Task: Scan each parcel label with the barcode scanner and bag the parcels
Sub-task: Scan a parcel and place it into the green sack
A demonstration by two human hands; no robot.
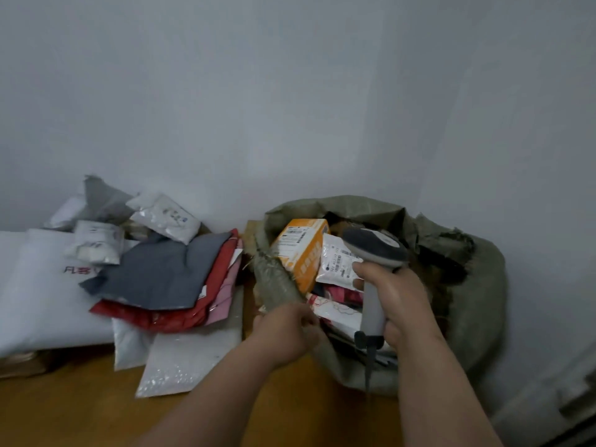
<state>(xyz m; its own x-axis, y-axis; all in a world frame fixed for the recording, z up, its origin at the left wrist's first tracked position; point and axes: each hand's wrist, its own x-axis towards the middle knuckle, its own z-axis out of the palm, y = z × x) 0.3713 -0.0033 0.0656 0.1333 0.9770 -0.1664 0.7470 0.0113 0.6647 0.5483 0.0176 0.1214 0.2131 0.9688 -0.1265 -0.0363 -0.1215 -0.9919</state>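
While the left hand (pixel 287 330) is pinching the woven sack (pixel 477 304) rim, an orange box (pixel 303 253) and white mailers (pixel 338 259) are lying inside; the right hand (pixel 400 304) is gripping the barcode scanner (pixel 374 250), hiding parcels beneath.

1. Dim, flat, cool light; my view is soft and slightly blurred throughout.
2. Faint shadows lie inside the sack (pixel 467 285).
3. Wide-angle bending curves the wall (pixel 290 91) at the edges.

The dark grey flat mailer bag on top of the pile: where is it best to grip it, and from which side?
Probably the near right corner of the dark grey flat mailer bag, from the sack side: it lies flat on top, and that edge overhangs the red parcel, so fingers can slide under.
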